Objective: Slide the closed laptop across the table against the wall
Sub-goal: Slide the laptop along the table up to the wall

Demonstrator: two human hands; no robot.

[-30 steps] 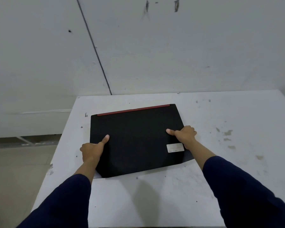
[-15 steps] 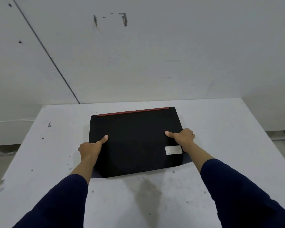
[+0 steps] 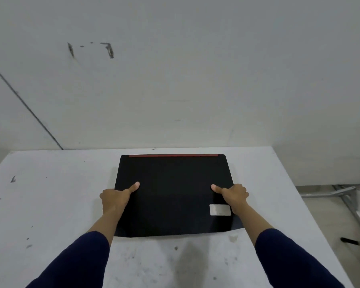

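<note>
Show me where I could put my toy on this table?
Bare tabletop lies left of the laptop, out to the table's left edge. A narrower strip runs on its right, and another lies in front between the sleeves. Behind it, toward the wall, only a thin sliver remains.

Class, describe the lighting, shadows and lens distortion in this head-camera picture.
Head view: soft, even light, no glare on the matte laptop; a faint shadow falls on the table between the sleeves; the wide-angle lens bows the laptop's near edge and splays the table's edges.

Bare workroom: scuffed wall (image 3: pixel 175 80), stained table (image 3: pixel 50 204)
</note>
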